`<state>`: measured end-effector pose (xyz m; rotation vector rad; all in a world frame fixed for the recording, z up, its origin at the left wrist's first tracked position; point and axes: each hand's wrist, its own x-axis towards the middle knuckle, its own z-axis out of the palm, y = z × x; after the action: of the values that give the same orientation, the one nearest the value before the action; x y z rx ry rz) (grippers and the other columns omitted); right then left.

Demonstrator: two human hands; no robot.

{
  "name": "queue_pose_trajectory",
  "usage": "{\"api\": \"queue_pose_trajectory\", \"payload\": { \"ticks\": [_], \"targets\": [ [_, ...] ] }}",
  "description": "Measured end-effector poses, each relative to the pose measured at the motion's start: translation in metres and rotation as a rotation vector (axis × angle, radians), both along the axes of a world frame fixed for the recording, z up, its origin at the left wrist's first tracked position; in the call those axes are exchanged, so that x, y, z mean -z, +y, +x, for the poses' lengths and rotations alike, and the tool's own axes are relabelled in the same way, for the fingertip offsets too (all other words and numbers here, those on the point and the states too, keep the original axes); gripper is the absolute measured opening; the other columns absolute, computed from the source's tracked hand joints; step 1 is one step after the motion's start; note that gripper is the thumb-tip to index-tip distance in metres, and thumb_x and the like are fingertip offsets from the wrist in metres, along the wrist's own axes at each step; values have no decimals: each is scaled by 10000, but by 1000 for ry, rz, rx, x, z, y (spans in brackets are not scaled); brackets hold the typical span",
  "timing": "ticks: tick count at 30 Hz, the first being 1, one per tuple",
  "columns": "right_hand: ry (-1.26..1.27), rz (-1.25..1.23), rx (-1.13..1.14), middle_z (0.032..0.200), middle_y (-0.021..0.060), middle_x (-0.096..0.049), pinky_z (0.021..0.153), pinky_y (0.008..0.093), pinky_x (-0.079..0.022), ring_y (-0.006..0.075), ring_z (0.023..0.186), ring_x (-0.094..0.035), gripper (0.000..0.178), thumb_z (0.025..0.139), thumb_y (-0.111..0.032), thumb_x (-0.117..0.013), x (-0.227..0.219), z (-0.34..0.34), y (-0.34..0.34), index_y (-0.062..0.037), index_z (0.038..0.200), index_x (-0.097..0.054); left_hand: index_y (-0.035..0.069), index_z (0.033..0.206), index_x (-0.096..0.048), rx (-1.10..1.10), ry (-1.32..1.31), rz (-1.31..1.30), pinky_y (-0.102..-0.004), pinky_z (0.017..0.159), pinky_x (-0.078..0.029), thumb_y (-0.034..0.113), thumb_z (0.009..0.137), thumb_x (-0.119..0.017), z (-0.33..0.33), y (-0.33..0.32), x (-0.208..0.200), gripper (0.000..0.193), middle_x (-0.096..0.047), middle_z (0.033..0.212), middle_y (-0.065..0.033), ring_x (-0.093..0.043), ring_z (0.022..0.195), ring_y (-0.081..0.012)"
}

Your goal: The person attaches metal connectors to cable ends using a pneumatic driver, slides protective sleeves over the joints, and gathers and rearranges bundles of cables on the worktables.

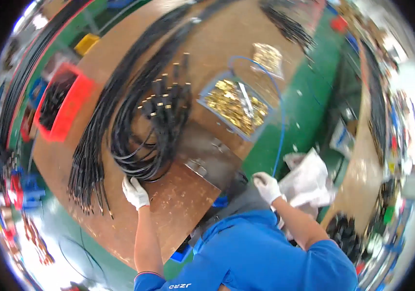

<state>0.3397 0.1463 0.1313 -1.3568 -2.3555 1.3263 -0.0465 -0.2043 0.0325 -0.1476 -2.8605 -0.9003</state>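
Left hand [135,193]: gloved, fingers at the near edge of the cable coil [166,145]; whether they grip it, cannot tell.
Right hand [266,188]: gloved, fingers curled; anything inside them, cannot tell.
Cable coil: black, just beyond the left fingers.
Hose [283,121]: blue, beyond the right fingers.
Tray [225,120]: beyond the right fingers, leftward, holding gold parts [227,99].

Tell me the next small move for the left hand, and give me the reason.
Probably curl the left hand a little further under the near bend of the coiled black cables: it is right at that bend, whereas the right hand is away from the coil, beyond the edge of the brown table.
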Motion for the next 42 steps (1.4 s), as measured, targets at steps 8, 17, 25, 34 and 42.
{"api": "queue_pose_trajectory", "payload": {
  "ticks": [8,17,25,34,42],
  "targets": [
    [-390,-400,694,777,90,-687,607,361,-524,174,657,-645,215,962,-187,-645,41,279,-22,5,959,-741,56,1499,-530,7,48,-77,-526,1171,-420,446,888,-832,32,39,-35,785,-520,1510,-285,-507,1391,-472],
    [-404,-620,305,1117,175,-772,948,412,-535,344,1080,-714,299,1050,-280,-583,117,349,-15,-52,1128,-760,60,1554,-444,287,167,-393,-576,1225,-319,477,778,-876,25,161,-83,981,-447,1576,-266,-414,1465,-460],
    [-58,-614,767,879,17,-677,601,333,-570,141,669,-630,246,1067,-221,-632,63,325,175,-113,1279,-697,31,1631,-331,136,-184,-482,-507,1247,-316,612,802,-820,8,231,-78,1125,-503,1587,-241,-460,1477,-379],
    [-30,-481,1018,890,40,-674,503,303,-493,135,587,-573,278,1057,-191,-633,20,305,165,-27,1273,-694,18,1554,-434,107,-75,-573,-478,1020,-522,637,765,-827,-24,237,-46,1077,-722,1237,-217,-697,1141,-361],
    [-409,-750,446,897,47,-721,643,294,-538,128,703,-645,273,1013,-170,-653,7,252,54,-25,1230,-735,40,1455,-498,159,135,-564,-533,848,-585,602,783,-832,-105,245,-45,937,-737,1104,-221,-733,969,-432]
  ]
}}
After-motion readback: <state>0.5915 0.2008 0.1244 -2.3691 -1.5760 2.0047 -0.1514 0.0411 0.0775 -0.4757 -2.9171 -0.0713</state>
